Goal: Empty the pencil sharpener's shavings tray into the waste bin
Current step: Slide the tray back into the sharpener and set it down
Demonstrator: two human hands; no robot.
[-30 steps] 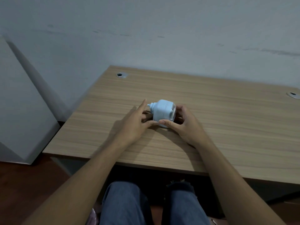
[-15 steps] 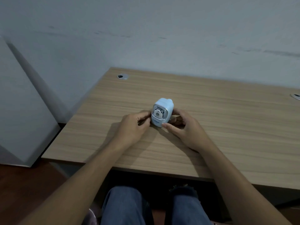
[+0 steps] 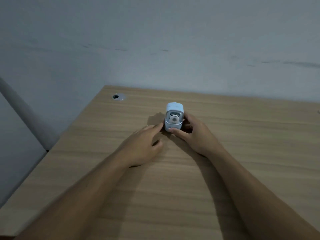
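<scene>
Gripping pale-blue pencil sharpener (image 3: 173, 118) upright on table (image 3: 242, 153): right hand (image 3: 194, 134), thumb low on front, fingers hidden behind. Left hand (image 3: 143, 144) loosely open, fingertip near sharpener base, contact unclear.

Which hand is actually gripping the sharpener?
The right hand, thumb and fingers wrapped around the sharpener; the left hand only reaches toward its base.

One pencil sharpener (image 3: 174, 118), two hands: left hand (image 3: 142, 146), right hand (image 3: 194, 135); one desk (image 3: 242, 153), one grommet (image 3: 118, 97).
</scene>
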